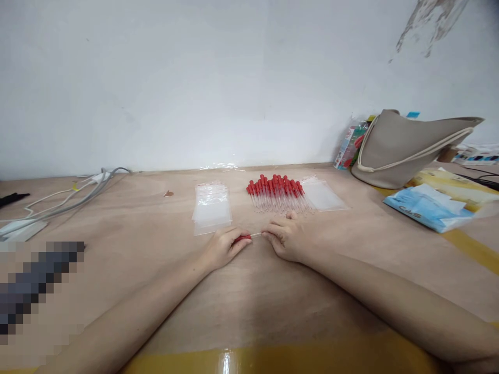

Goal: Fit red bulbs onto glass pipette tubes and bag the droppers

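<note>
Between my hands lies a dropper with a red rubber bulb and a thin clear tube, held level just above or on the table. My left hand pinches its red bulb. The fingers of my right hand are closed on the tube's other end, which they hide. Beyond my right hand, a row of droppers lies with red bulbs towards the wall and clear tubes towards me. Clear plastic bags are stacked behind my left hand. More clear bags lie right of the row.
A grey bag stands at the back right beside a printed bottle. In front is a blue tissue pack. Cables and a white power strip lie at left. Yellow tape runs along the near table edge.
</note>
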The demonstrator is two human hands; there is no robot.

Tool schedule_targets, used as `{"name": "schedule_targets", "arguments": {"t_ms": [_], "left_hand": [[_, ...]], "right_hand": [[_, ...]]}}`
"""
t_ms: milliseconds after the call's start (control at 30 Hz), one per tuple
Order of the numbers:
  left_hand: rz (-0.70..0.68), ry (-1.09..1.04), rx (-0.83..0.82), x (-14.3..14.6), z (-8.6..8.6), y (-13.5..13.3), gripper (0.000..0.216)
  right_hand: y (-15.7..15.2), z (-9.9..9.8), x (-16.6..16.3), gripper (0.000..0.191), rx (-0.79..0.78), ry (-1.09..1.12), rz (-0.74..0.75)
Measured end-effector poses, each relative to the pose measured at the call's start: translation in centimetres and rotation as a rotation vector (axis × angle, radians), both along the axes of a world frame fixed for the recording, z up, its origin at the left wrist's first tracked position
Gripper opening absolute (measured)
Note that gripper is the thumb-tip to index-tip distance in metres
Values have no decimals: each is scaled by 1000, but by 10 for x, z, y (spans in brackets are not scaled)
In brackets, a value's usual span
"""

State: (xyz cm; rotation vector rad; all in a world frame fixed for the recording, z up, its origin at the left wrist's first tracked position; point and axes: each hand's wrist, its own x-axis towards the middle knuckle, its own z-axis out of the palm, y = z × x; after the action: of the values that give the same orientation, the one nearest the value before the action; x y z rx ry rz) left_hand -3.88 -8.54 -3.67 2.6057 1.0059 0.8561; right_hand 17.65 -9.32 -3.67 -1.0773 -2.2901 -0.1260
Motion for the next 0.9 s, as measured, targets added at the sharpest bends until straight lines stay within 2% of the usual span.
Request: {"name": "schedule_targets", "arguments": {"t_ms": [667,800,900], "left_hand": [[-45,-10,39,0,-2,5,17],[-41,-44,119,-3,1,10,16],[46,-30,219,-8,3,15,17]], "right_hand": [[2,2,-14,29,-101,-87,19],[2,5,-14,23,-127,-72,57],[2,7,-14,21,-151,-38,30]]}}
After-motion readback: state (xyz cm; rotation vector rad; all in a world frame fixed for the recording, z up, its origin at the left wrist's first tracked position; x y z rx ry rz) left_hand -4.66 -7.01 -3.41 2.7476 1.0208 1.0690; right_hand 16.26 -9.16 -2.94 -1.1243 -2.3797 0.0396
